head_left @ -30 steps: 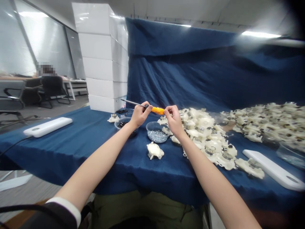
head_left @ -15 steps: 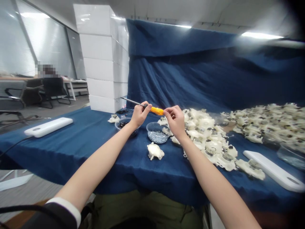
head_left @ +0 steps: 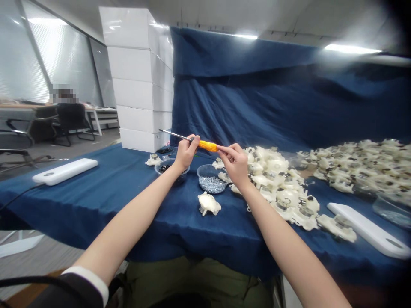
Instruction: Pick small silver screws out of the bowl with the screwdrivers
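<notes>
My left hand (head_left: pixel 185 152) pinches an orange-handled screwdriver (head_left: pixel 205 146) near where the metal shaft meets the handle; the shaft points up and to the left. My right hand (head_left: pixel 236 163) has its fingertips closed on the handle's rear end. Both hands hover above two clear plastic bowls: one with small silver screws (head_left: pixel 211 178) and one with dark parts (head_left: pixel 167 166). A single cream plastic part (head_left: pixel 208 203) lies on the blue cloth in front of the bowls.
A large heap of cream plastic parts (head_left: pixel 279 179) spreads right, with a second heap (head_left: pixel 359 164) farther right. Flat white trays lie at left (head_left: pixel 64 170) and right (head_left: pixel 369 229). Stacked white boxes (head_left: pixel 138 77) stand behind. A person sits at a far desk (head_left: pixel 64 96).
The screwdriver and both hands have risen slightly and shifted left. My right fingers have slid toward the handle's end.
</notes>
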The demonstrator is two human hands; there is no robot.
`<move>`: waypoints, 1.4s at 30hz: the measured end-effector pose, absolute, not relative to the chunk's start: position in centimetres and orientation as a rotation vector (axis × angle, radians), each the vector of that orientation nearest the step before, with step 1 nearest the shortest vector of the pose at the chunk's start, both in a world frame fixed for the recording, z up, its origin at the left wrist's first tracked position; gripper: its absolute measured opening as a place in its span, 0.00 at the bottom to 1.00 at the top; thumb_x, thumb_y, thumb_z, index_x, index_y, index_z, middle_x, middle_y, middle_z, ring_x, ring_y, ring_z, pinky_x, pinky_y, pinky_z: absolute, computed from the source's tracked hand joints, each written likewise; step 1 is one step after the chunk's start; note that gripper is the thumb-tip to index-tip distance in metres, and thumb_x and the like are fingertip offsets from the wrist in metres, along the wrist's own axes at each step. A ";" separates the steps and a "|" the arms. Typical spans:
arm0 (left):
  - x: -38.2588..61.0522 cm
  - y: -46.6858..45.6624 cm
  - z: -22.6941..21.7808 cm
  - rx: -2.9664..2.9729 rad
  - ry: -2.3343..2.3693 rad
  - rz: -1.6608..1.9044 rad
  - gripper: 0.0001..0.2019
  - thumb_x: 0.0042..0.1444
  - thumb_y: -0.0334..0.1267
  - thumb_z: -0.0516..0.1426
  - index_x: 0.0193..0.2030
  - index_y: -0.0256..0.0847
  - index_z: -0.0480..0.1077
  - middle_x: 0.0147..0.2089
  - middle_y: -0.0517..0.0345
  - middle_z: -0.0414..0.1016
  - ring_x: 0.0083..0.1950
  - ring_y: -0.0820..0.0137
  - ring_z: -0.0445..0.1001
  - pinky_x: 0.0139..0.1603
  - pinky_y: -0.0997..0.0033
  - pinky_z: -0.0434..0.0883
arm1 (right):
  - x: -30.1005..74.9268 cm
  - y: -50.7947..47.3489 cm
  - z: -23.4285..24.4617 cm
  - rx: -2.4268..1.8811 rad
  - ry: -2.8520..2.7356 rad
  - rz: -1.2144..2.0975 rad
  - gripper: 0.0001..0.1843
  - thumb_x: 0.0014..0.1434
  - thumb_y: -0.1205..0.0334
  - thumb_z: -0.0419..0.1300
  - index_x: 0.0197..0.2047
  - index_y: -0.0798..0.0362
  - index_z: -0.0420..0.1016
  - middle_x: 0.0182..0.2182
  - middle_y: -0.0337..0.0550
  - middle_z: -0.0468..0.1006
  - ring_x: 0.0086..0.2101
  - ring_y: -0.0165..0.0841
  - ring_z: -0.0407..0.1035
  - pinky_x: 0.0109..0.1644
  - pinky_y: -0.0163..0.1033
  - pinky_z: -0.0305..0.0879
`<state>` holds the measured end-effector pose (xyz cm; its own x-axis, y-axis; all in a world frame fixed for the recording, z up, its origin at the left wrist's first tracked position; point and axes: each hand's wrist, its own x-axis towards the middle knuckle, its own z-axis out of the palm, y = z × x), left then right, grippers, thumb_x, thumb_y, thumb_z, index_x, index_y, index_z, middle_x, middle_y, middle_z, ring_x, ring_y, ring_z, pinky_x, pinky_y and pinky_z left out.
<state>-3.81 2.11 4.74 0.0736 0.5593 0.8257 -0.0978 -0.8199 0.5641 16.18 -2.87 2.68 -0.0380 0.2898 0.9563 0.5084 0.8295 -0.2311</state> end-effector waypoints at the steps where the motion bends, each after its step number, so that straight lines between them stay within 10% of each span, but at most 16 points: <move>1: -3.8 2.1 4.8 1.865 0.451 1.782 0.26 0.64 0.61 0.57 0.28 0.41 0.59 0.21 0.66 0.57 0.20 0.78 0.55 0.22 0.74 0.54 | 16.2 -2.9 2.7 -0.636 -1.630 -0.190 0.11 0.69 0.58 0.62 0.50 0.47 0.84 0.34 0.39 0.70 0.26 0.26 0.61 0.31 0.36 0.64; 42: -3.7 2.0 4.5 2.080 0.631 1.761 0.26 0.67 0.59 0.54 0.27 0.41 0.59 0.22 0.64 0.57 0.24 0.75 0.57 0.26 0.72 0.54 | 16.3 -2.5 2.6 -0.751 -1.604 -0.238 0.09 0.64 0.55 0.66 0.39 0.50 0.85 0.28 0.38 0.72 0.25 0.28 0.64 0.32 0.38 0.64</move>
<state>-3.75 1.96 4.45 0.1320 0.5384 0.8323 0.1133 -0.8424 0.5269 16.34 -2.53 2.58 -0.0004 0.3277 0.9448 0.5882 0.7641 -0.2648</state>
